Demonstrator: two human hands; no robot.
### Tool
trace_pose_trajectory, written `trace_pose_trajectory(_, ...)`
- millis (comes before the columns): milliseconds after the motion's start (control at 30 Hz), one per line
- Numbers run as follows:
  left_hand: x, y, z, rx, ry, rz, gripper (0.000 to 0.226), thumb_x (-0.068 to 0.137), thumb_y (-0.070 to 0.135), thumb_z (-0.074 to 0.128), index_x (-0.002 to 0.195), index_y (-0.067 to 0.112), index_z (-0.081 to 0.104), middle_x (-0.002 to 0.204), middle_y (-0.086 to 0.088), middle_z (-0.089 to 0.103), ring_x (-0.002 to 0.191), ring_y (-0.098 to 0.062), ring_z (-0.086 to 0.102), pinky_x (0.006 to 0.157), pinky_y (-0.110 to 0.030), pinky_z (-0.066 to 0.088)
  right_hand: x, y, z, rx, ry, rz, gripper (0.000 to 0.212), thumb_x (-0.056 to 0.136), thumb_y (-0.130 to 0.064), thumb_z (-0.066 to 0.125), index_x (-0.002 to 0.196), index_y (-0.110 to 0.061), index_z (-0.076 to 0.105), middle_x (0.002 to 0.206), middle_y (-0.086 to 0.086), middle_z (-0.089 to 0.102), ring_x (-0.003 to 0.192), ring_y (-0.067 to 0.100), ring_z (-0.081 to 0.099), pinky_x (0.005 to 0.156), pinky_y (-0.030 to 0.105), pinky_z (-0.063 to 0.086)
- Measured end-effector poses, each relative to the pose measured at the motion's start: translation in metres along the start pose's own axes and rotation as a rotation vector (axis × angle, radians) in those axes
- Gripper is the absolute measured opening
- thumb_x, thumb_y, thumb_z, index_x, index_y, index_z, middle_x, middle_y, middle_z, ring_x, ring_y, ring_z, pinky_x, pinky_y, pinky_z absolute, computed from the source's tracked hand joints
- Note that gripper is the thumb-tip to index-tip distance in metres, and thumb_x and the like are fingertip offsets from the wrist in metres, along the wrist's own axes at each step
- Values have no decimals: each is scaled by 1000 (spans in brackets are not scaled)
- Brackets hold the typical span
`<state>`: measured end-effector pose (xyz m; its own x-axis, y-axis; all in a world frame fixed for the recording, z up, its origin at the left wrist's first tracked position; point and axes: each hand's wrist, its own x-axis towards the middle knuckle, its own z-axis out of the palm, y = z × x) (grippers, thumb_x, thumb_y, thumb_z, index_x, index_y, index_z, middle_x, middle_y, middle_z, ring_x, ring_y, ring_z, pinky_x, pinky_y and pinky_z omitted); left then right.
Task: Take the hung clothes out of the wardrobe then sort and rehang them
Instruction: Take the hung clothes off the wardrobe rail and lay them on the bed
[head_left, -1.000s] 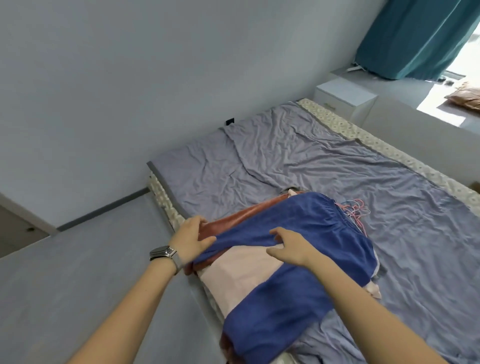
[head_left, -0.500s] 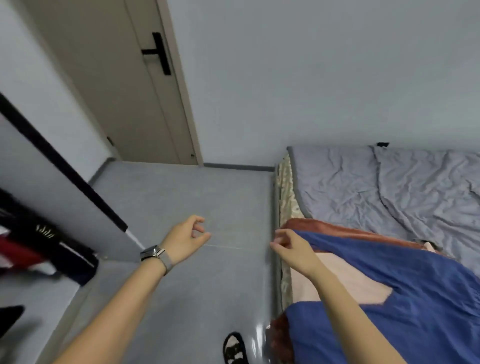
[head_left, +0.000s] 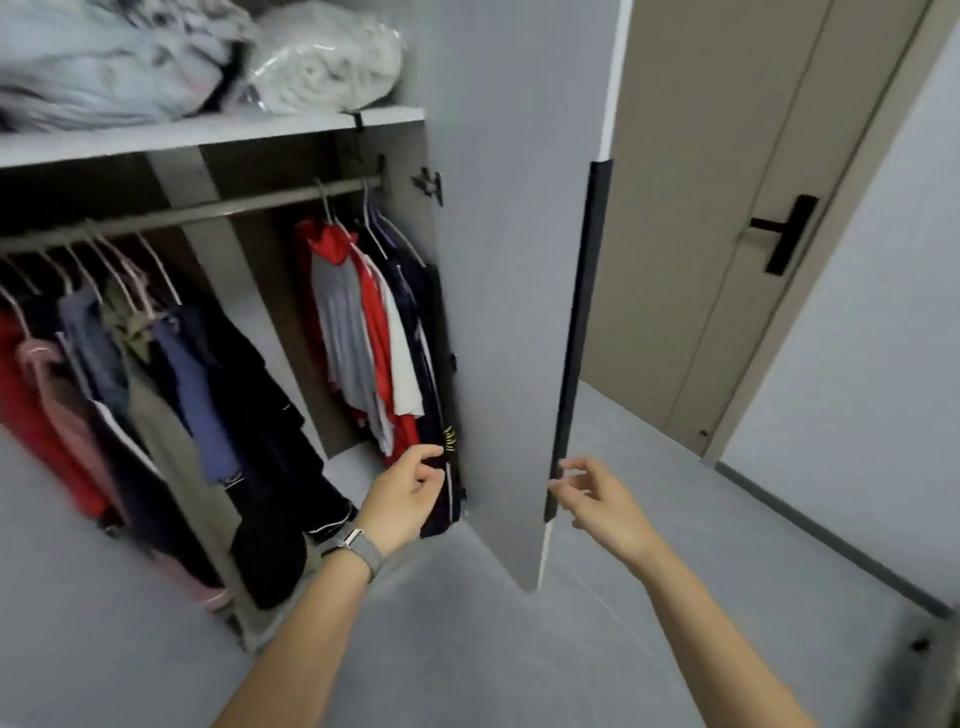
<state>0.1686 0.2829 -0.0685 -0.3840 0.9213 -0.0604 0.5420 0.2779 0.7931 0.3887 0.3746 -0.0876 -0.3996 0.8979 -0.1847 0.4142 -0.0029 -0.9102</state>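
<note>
**Hands reach into open wardrobe for the next batch of hung clothes**

We see our left hand (head_left: 402, 499) at the bottom hem of the dark garment (head_left: 439, 415) that hangs furthest right on the rail (head_left: 208, 210), fingers curled loosely against the cloth; whether they pinch it or only brush it, we cannot tell through the blur. A grey watch strap (head_left: 363, 551) sits on that wrist. Our right hand (head_left: 597, 499) hovers with fingers half bent and holding nothing, just beside the lower end of the black handle strip (head_left: 576, 338) on the open wardrobe door (head_left: 509, 312), close enough that it may be steadying the door out of the way.

The clothes are still on their hangers in two groups. The right-hand cluster (head_left: 374, 338), red, grey, white and navy, hangs tight against the hinge side, which we judge is why the left hand goes in low, where the fabric is free to gather. The left-hand cluster (head_left: 156, 389), red, pink, olive, blue and black, fans out along the rail, its long pieces trailing to the wardrobe floor.

Above, folded bedding (head_left: 182, 57) fills the shelf (head_left: 208, 132). Beyond the wardrobe door stands a closed beige room door (head_left: 753, 234) with a black lever.
</note>
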Motion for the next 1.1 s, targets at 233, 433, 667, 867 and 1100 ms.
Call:
trace_pose_trajectory(233, 57, -54, -90, -90, 214, -84, 25, 95, 22, 51, 118, 30, 52, 95, 5, 63, 86, -7, 61, 68, -4, 40, 117, -93, 119, -44, -313, -139, 37, 87, -19, 65, 117, -31, 48, 99, -6, 61, 79, 7, 59, 74, 19, 47)
trace_pose_trajectory(433, 104, -94, -122, -143, 287, -153, 25, 94, 21, 51, 116, 33, 52, 100, 4, 66, 95, -6, 62, 83, -18, 46, 199, -135, 163, 137, -402, -128, 35, 89, -9, 62, 114, -31, 53, 103, -2, 62, 83, 10, 61, 82, 34, 53)
trace_pose_trajectory(667, 206, -112, -146, -173, 407, -214, 30, 92, 14, 54, 122, 19, 53, 102, -2, 63, 92, -6, 60, 80, -10, 44, 312, -170, 189, 166, -463, -136, 38, 91, -5, 58, 125, -20, 52, 114, 2, 61, 94, 11, 63, 91, 37, 53)
trace_pose_trajectory(867, 268, -106, -172, -258, 516, -195, 30, 93, 15, 52, 119, 31, 54, 105, 4, 62, 93, -2, 60, 76, -3, 42, 393, -212, 202, 347, -253, -264, 26, 93, 0, 52, 111, -14, 63, 99, 3, 71, 94, 18, 67, 86, 35, 55)
trace_pose_trajectory(1100, 308, -132, -215, -313, 624, -238, 27, 93, 8, 51, 113, 26, 54, 99, 4, 63, 91, -6, 60, 74, -4, 43, 453, -248, 243, 314, -27, -357, 32, 87, 7, 52, 109, -13, 63, 104, 1, 67, 101, 12, 63, 90, 15, 49)
